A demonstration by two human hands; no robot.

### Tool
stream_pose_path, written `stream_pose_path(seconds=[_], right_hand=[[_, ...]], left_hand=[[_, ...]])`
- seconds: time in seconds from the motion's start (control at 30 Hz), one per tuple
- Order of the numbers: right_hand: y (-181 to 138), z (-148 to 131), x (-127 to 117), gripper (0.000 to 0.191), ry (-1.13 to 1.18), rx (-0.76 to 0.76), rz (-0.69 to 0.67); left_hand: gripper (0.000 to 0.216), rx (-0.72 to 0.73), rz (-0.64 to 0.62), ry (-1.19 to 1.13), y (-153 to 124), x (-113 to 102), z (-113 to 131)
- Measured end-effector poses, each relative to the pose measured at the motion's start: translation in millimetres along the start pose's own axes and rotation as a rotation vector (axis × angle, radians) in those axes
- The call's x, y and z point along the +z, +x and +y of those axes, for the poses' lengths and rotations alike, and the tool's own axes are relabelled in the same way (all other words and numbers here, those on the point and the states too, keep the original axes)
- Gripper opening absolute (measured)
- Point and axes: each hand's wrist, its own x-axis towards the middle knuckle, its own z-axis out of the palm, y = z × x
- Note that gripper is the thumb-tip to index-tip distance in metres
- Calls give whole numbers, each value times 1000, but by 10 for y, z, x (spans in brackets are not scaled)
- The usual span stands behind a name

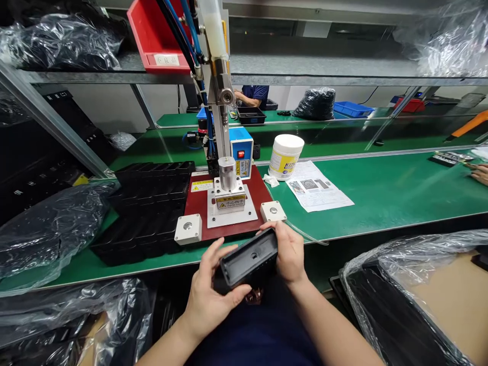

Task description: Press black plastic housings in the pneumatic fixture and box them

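Observation:
Between my two hands is a black plastic housing point(244, 260), oblong, with a recessed face and a small round hole near its middle. My left hand point(212, 290) grips its left end, thumb along the lower edge and fingers behind. At the opposite end my right hand point(290, 250) is closed around it. Its underside is in shadow. Just beyond the housing stands a bench press point(227, 175) with a metal head over a pale plate on a red base. A white push-button box point(188, 229) sits at the base's left, another button box point(273, 211) at its right.
Stacked black trays point(148, 213) fill the bench's left side. Right of the press are a white tub point(285, 156) and a printed sheet point(318, 187). Plastic-lined boxes flank me, one with black parts point(404, 305). A co-worker's hand point(479, 174) shows at far right; another person sits behind.

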Motion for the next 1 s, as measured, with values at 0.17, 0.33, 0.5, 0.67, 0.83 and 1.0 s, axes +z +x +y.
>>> stream_pose_path(seconds=[0.17, 0.33, 0.5, 0.67, 0.83, 1.0], right_hand=[[32, 63, 77, 44, 87, 80, 21], [-84, 154, 108, 36, -2, -59, 43], [-116, 302, 76, 38, 4, -79, 124], [-103, 310, 55, 38, -8, -47, 80], [-111, 208, 212, 36, -14, -116, -85], [-73, 155, 441, 42, 73, -164, -434]], left_hand=[[48, -144, 108, -268, 59, 74, 25], [42, -166, 118, -365, 122, 112, 109], [43, -151, 104, -432, 154, 152, 147], [59, -155, 58, -485, 163, 112, 112], [59, 5, 160, -214, 25, -87, 108], [57, 97, 371, -25, -148, -488, 200]])
